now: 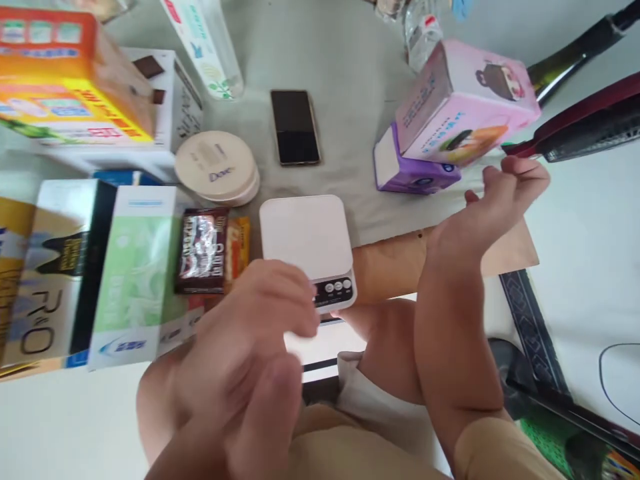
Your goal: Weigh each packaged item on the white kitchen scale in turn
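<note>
A white kitchen scale (306, 235) with a dark button strip sits at the near edge of the table. My left hand (250, 353) hovers close to the camera in front of the scale, fingers bent over its button strip, holding nothing. My right hand (493, 203) is raised to the right, fingers loosely curled, just below a pink box (465, 100) that leans tilted on a purple box (407, 170). I cannot tell whether the fingers touch the pink box.
A black phone (295, 127) lies behind the scale. A round Dove tin (217, 165), a chocolate bar (203, 250), a green-white box (137, 273) and stacked cartons (70, 80) crowd the left. A plastic bottle (423, 30) stands far back.
</note>
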`<action>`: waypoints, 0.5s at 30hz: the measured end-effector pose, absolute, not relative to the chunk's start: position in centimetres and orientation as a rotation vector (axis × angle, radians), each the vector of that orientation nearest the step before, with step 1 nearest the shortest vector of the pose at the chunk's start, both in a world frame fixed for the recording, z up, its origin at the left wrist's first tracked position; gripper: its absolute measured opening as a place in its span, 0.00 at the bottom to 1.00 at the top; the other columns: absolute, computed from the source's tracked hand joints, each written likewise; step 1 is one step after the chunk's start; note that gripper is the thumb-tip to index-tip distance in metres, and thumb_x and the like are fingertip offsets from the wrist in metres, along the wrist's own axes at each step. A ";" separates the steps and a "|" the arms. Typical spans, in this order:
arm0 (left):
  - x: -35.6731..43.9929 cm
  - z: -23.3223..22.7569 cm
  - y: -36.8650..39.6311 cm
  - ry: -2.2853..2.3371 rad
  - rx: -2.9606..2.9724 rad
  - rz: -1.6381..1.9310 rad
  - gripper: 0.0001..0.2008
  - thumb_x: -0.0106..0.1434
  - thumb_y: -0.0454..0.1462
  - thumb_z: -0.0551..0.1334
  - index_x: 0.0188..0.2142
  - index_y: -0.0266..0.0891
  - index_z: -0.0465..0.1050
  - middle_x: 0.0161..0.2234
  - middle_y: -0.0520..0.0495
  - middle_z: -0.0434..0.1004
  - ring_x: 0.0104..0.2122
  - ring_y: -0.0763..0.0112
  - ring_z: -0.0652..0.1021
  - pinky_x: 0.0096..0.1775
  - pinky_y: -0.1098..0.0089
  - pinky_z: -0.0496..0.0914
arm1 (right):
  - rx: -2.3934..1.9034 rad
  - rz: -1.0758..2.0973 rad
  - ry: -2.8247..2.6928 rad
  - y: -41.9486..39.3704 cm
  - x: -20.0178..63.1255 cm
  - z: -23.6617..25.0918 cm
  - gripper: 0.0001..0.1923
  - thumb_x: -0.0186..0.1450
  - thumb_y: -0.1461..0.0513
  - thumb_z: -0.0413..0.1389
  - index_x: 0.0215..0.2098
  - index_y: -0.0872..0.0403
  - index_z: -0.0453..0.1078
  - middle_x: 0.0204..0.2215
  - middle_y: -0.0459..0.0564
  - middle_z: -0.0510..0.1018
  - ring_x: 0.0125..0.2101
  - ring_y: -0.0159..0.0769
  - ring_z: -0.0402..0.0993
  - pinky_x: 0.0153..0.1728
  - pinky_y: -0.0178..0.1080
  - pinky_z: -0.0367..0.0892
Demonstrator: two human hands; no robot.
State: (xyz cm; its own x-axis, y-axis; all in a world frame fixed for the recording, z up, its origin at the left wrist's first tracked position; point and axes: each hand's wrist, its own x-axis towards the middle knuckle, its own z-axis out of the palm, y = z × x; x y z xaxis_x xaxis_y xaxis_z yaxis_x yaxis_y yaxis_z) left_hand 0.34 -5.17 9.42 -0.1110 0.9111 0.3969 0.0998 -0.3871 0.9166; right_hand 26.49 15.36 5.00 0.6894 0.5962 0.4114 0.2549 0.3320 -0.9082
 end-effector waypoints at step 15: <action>12.5 5.6 15.7 1.275 1.433 1.334 0.25 0.68 0.54 0.66 0.58 0.46 0.74 0.65 0.44 0.75 0.71 0.44 0.70 0.73 0.41 0.61 | -1.003 0.427 -1.122 19.5 30.0 -0.2 0.36 0.60 0.67 0.48 0.67 0.49 0.52 0.71 0.58 0.57 0.78 0.44 0.51 0.80 0.62 0.45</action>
